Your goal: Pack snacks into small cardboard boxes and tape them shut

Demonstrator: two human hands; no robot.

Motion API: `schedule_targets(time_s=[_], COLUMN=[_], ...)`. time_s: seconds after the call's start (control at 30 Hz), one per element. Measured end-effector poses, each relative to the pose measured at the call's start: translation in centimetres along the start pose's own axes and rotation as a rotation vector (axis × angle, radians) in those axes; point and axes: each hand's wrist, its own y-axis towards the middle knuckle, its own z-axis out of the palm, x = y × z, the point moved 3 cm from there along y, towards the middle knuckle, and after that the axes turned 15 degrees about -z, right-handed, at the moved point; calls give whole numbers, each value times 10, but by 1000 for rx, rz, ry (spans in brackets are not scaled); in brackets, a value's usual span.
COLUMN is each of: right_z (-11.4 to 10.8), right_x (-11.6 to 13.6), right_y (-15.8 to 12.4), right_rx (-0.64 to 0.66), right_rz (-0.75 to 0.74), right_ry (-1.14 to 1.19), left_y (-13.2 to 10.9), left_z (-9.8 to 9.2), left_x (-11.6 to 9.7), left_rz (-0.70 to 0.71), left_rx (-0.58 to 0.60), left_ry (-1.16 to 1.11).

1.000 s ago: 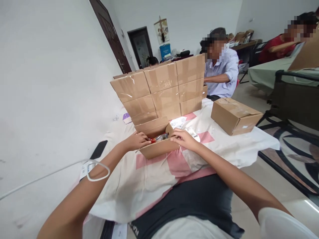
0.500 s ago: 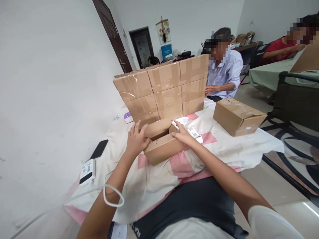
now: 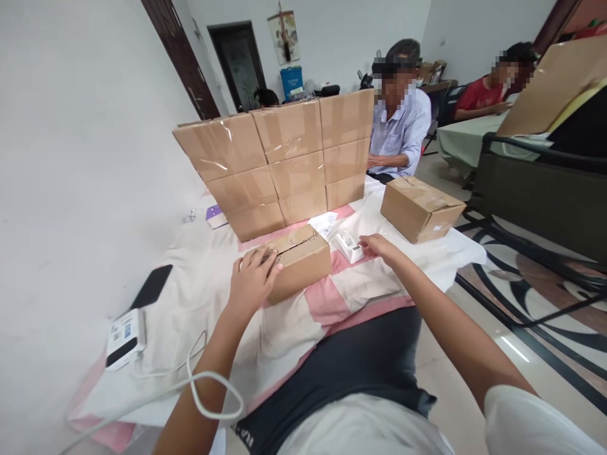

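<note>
A small cardboard box [image 3: 303,265] lies on the cloth in front of me, its top flaps folded down with a narrow seam showing. My left hand [image 3: 253,278] rests on the left end of its top, fingers stretched out flat over the flaps. To the right of the box is a white plastic object [image 3: 348,248] that looks like a tape dispenser. My right hand [image 3: 379,245] is at its right side, fingers extended and holding nothing; whether the fingertips touch it I cannot tell. A paper with writing [image 3: 323,224] lies behind the box.
A wall of stacked taped boxes [image 3: 296,161] stands at the back. Another closed box [image 3: 420,208] sits to the right. On the left lie a black phone-like slab [image 3: 152,285], a white device [image 3: 124,338] and a white cable [image 3: 215,375]. A person [image 3: 403,120] sits beyond the table.
The box's flaps, upright around an opening before, are now folded down. My right hand has left the box and moved right to the white object; my left hand stays on the box. The view has shifted.
</note>
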Motion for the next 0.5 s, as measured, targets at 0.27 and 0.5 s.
schedule_targets(time_s=[0.27,0.5], right_z=[2,13], right_x=[9,14], right_y=[32,33], right_rx=[255,201], right_rz=[252,189], right_ry=[97,77], left_y=[-19,42], left_z=[27,140], left_x=[-124,-201], left_rz=[249,-165], left_rx=[19,441], left_ry=[-597,-619])
